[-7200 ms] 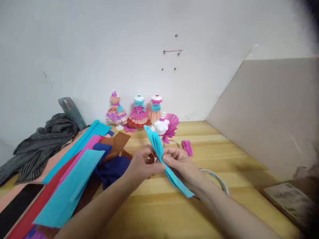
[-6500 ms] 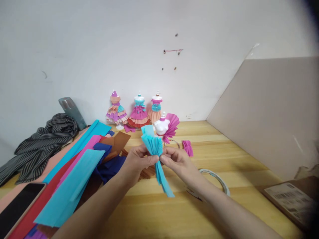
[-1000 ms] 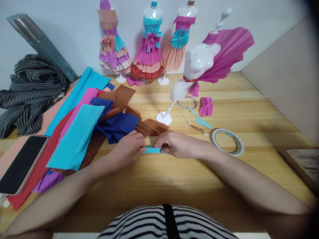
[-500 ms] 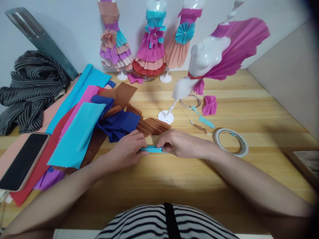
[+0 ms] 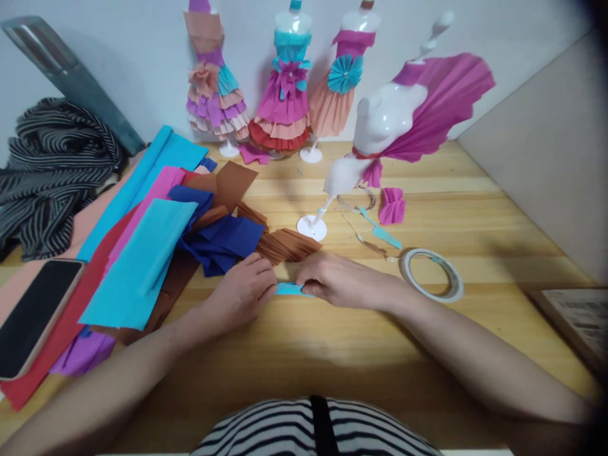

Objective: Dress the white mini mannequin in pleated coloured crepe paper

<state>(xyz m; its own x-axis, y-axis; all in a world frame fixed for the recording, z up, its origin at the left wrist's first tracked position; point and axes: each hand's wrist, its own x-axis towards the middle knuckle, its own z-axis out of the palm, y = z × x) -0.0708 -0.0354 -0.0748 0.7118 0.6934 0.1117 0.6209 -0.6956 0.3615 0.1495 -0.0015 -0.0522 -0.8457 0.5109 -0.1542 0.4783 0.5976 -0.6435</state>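
A narrow strip of turquoise crepe paper lies low over the wooden table between my hands. My left hand is closed on its left end, and my right hand pinches the other end; fingers cover both tips. Just beyond them is pleated brown crepe paper. Behind my right hand a white mannequin leans on a round base, with a fanned magenta paper piece at its upper body and a red band at its waist.
Three mannequins in paper dresses line the wall. Coloured crepe sheets and a phone spread out at left, near a striped cloth. On the right are a tape roll, a magenta scrap and turquoise scraps.
The view has tilted and shifted slightly. Both hands keep hold of the turquoise strip in nearly the same place, and a little less of it shows between them.
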